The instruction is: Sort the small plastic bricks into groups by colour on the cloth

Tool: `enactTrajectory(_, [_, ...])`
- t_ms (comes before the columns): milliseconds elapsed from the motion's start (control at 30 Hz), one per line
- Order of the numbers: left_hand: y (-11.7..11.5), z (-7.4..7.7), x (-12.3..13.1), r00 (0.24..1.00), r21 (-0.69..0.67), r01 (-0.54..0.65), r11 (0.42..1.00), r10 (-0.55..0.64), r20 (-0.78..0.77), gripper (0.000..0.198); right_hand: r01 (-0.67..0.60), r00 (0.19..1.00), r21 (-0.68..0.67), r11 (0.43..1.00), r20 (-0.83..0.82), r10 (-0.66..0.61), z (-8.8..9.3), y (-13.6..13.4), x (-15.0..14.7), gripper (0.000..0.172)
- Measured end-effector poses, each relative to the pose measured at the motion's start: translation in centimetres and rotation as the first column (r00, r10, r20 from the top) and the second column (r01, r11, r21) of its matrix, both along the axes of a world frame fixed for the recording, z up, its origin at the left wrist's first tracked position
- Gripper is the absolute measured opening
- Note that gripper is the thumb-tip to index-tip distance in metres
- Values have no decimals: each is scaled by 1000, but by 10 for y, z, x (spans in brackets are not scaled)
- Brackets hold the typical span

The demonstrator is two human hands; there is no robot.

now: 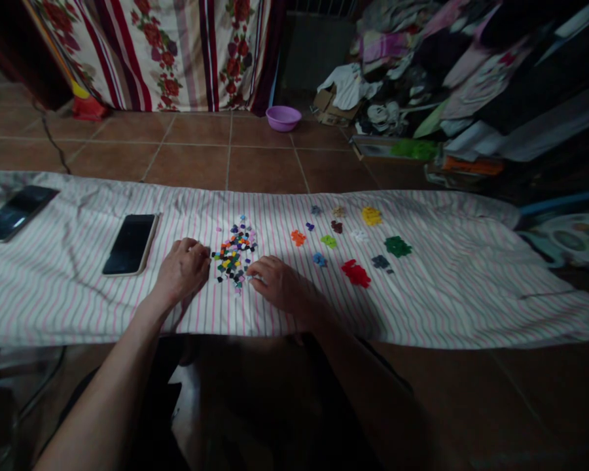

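Observation:
A mixed pile of small coloured pieces (pixel 233 254) lies on a striped cloth (pixel 446 294) between my two hands. On the pile's left side, my left hand (pixel 184 267) rests with its fingers curled; whatever may be in them is hidden. My right hand (pixel 277 281) touches the pile's lower right edge with thumb and fingers pinched. Something small and pale shows at those fingertips, too small to name. Sorted heaps spread to the right, among them red pieces (pixel 356 273), dark green pieces (pixel 398 246), yellow pieces (pixel 372 216) and orange pieces (pixel 298 237).
Left of my left hand lies a phone (pixel 130 244), with a second dark phone (pixel 17 212) at the far left. Beyond the cloth, a purple basin (pixel 283 118) stands on the tiled floor before a flowered curtain (pixel 177 52). Clothes and boxes crowd the back right.

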State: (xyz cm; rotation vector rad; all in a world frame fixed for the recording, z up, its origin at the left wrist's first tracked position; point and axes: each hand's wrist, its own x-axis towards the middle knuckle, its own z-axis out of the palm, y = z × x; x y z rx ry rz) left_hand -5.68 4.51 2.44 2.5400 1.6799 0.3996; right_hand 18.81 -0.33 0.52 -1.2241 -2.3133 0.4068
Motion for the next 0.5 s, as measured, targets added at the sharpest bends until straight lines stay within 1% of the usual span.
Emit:
enactTrajectory(267, [2, -6, -2, 1000, 11, 1, 1000, -1, -5, 23, 59, 996, 16, 998, -72, -58, 6, -2, 2, 17])
enactTrajectory(367, [2, -7, -3, 1000, 10, -1, 1000, 1, 9, 23, 107, 990, 5, 994, -94, -106, 10, -1, 13, 15])
enactTrajectory(500, [2, -7, -3, 999, 17, 15, 1000, -16, 28, 24, 202, 971, 11, 979, -130, -199, 18, 1, 37, 13])
